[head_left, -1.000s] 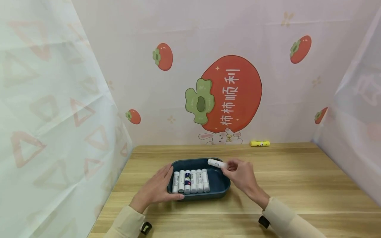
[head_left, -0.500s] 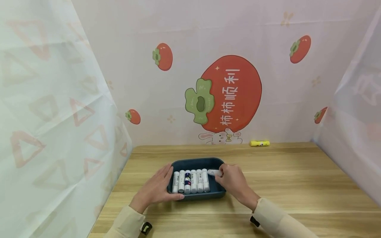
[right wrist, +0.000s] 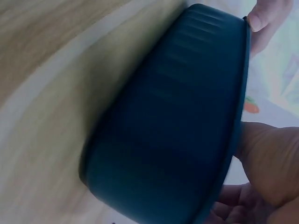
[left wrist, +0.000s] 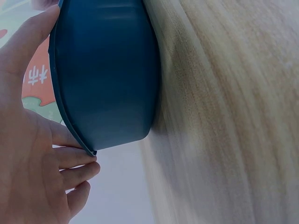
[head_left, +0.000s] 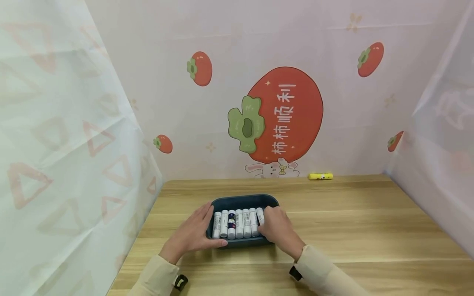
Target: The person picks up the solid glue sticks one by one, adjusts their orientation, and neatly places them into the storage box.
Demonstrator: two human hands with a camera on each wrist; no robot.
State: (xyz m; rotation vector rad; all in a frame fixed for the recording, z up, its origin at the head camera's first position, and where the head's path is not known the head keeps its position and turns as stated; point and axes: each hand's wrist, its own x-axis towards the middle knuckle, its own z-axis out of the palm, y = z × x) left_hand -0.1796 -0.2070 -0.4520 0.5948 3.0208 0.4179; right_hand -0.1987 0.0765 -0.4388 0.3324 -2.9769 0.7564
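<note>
A dark blue oblong box (head_left: 244, 201) sits on the wooden table, with a row of white glue sticks (head_left: 239, 224) lying side by side in it. One of the row has a dark blue label. My right hand (head_left: 275, 226) reaches over the box's right end and pinches another white glue stick (head_left: 260, 214) at the right end of the row. Its lower part is hidden by my fingers. My left hand (head_left: 194, 232) rests on the box's left end, thumb along the near rim and fingers fairly straight at the left rim; the left wrist view shows it touching the box wall (left wrist: 107, 79).
A yellow tube (head_left: 320, 176) lies at the table's back edge, against the patterned wall sheet (head_left: 333, 135). Hanging sheets enclose the left and right sides. Bare tabletop (head_left: 352, 226) extends to the right of the box.
My right hand has brought the glue stick down into the box and leftward, turning it from slanted to roughly parallel beside the row. The left hand has stayed on the box.
</note>
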